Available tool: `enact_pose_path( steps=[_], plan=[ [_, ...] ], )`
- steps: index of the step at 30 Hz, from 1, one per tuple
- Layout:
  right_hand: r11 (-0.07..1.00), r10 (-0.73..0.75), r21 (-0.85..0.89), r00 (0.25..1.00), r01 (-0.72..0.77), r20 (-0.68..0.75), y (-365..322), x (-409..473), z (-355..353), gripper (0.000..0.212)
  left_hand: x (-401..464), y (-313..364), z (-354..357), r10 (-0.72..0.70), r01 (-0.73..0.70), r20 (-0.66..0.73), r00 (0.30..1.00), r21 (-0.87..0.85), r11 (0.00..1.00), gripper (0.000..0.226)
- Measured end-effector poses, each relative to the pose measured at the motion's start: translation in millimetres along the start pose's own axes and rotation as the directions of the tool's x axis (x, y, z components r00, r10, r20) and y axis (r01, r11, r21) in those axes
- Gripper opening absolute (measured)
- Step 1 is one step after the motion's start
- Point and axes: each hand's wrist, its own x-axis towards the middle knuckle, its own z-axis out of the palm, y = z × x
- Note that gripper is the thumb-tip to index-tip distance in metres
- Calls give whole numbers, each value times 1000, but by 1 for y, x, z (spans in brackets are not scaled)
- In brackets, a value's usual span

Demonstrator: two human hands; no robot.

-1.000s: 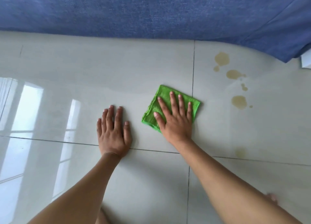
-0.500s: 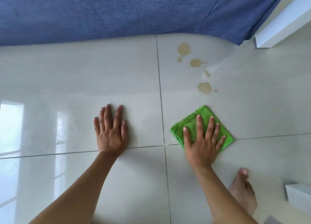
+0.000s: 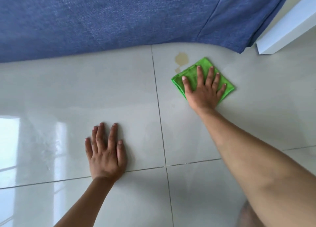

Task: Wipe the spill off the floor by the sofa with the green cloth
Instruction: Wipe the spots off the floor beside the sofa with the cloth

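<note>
Since 0.5 s ago: right hand (image 3: 203,91) + green cloth (image 3: 191,74) slid up and away from the tile joint toward the sofa (image 3: 119,18), now over the spot where the lower spill drops were. Left hand (image 3: 106,151) unmoved, same place by the grout cross.

Hidden/unclear: lower drops not visible, covered by cloth or wiped, can't tell which. Cloth near edge hidden under palm. Faint smear on tile just below-left of cloth, hard to make out. Blurry skin-toned shape at bottom right edge, cut off by right forearm, prob a foot or knee. White block (image 3: 287,25) at top right cut off by frame. Sofa underside not seen, fabric meets the floor.

Spill (image 3: 181,59): one tan puddle left w/ a small tail below it, tail touching the cloth's upper-left edge. Sits near the sofa hem, just right of the vertical grout line.

Cloth: bright green, folded roughly square, turned diamond-wise, flat on floor (image 3: 68,93), layered edges show on left side. Looks like microfibre.

Right hand: flat, fingers spread, palm pressing down on cloth, no grip. Left hand: flat and spread on bare tile, holding nothing.

Floor: glossy pale tiles, thin dark grout, window reflection at left. Sofa: blue woven fabric, denim-like, one seam at right.
</note>
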Motion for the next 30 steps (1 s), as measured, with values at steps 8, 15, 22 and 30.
enact_pose_path(
  steps=[8,15,22,30],
  plan=[
    [916,-349,-146,922,373,167,-35,45,-5,64,0,-2,3,9,-9,0,1000,29,1000,60],
    [673,-641,-187,690,716,336,-33,15,-11,70,0,-1,1,4,-5,20,1000,29,1000,60],
    [311,-850,-112,329,944,411,25,-76,3,67,-1,-2,-2,9,-9,28,1000,18,1000,61],
    [597,-693,-239,642,766,327,125,-39,-28,64,0,-2,0,0,0,38,999,3,1000,61]
  ],
)
